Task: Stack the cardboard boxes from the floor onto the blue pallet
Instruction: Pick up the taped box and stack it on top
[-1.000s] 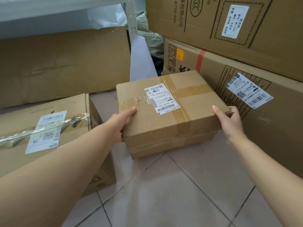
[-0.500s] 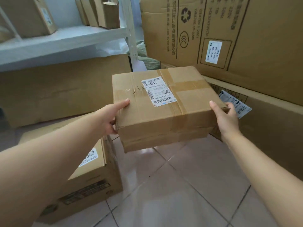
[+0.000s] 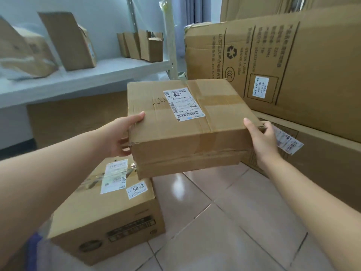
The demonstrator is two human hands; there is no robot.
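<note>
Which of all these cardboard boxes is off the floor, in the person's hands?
The flat taped box, gripped by the left hand and right hand. The box marked 5842 sits on the tiles.

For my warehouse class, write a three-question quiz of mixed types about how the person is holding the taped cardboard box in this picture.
1. True or false: the taped box is resting on the tiled floor.
2. Which hands hold the box? A) the left hand only B) the right hand only C) both hands, one at each side
3. Fill in: the sticker on the box standing on the floor at lower left reads ____.

Key
1. False; it is held in the air above the floor.
2. C; the left hand grips the left side and the right hand the right corner.
3. 5842
</note>
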